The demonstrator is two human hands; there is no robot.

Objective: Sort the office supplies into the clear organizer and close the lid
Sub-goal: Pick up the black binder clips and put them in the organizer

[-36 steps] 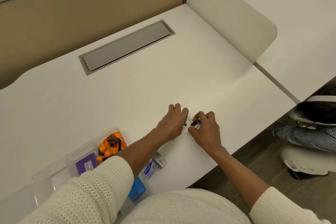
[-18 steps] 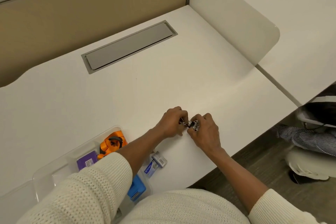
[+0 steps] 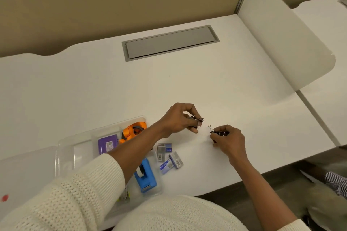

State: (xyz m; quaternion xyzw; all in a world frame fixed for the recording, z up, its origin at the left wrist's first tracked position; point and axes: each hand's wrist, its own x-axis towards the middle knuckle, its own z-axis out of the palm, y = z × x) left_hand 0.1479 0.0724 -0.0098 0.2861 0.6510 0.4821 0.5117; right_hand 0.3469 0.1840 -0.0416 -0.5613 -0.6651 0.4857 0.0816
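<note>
My left hand [image 3: 177, 118] pinches small black binder clips [image 3: 196, 119] just above the white desk. A short gap to the right, my right hand [image 3: 230, 139] holds another black binder clip [image 3: 216, 131] with its wire loop pointing up-left. The clear organizer [image 3: 82, 139] lies at the lower left, partly under my left arm. It holds an orange tape roll [image 3: 133, 131], a purple box [image 3: 107, 144] and a blue stapler [image 3: 145, 176]. Small staple boxes [image 3: 169, 157] lie on the desk beside the organizer's right edge.
The organizer's clear lid [image 3: 22, 170] lies open at the far left. A grey cable hatch [image 3: 169, 42] is set in the desk at the back. A white divider panel [image 3: 281, 33] stands at the right, and the desk's front edge [image 3: 262, 170] runs just below my right wrist.
My hands were together over the clips; now they have drawn apart, each holding clips. The left hand has lifted slightly toward the organizer side. The camera view has shifted left.
</note>
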